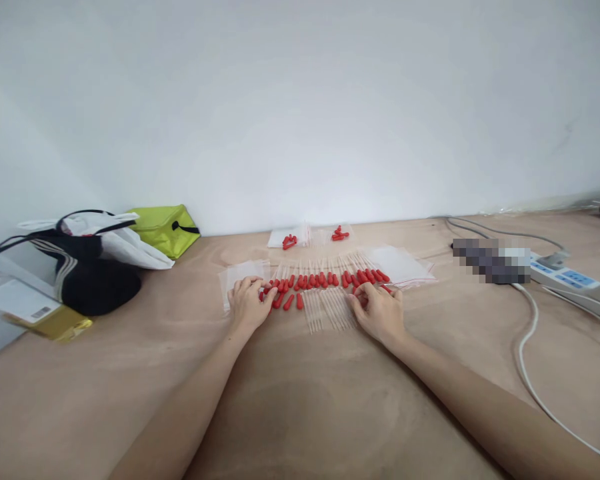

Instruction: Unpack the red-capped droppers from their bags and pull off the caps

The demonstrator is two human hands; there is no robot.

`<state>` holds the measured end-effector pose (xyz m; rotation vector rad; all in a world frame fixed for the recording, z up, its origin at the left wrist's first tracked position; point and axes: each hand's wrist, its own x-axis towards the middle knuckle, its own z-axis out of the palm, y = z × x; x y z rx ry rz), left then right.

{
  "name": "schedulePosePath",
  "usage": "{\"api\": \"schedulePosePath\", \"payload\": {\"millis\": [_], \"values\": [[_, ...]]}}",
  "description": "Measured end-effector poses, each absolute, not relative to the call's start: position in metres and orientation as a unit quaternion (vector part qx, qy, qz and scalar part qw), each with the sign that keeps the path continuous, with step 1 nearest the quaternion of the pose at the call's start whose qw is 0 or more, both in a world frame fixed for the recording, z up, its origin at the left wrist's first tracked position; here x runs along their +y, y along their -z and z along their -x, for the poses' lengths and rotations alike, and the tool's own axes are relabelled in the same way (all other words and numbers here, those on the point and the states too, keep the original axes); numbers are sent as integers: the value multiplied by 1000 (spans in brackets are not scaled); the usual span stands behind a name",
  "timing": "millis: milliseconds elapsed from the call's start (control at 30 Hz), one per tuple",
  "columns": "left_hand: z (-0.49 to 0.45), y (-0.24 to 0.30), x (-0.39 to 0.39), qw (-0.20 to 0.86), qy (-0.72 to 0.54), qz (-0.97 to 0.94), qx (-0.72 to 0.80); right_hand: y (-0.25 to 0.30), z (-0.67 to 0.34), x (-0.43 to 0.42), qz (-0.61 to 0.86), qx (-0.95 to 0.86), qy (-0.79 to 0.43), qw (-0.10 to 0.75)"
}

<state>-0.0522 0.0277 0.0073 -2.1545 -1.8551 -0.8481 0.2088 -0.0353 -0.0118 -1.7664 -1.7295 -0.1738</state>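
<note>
My loosely spread left hand [250, 304] and curled right hand [380, 312], holds unclear, bracket the red pieces [323, 278], seemingly mid-arranging, light pinching called for next.

pcs [323, 279] red | sticks [337, 311] beige | bag [156, 230] lime-grn | cloth item [103, 287] blk, wht stripes | pwr strip [574, 277] wht/blu
</note>
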Motion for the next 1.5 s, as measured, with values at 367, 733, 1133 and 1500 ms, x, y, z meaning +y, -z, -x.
{"api": "schedulePosePath", "payload": {"millis": [367, 733, 1133, 1500], "values": [[45, -9, -2, 73, 436, 729, -523, 14, -225, -38, 549, -700, 65, 452], [12, -3, -27, 31, 354, 864, -357, 7, -210, -48, 423, -827, 155, 336], [0, -3, -26, 49, 329, 896, -295, 11, -198, -52, 399, -844, 128, 335], [1, -5, -30, 47, 328, 903, -273, 12, -200, -56, 386, -851, 111, 339]]}}
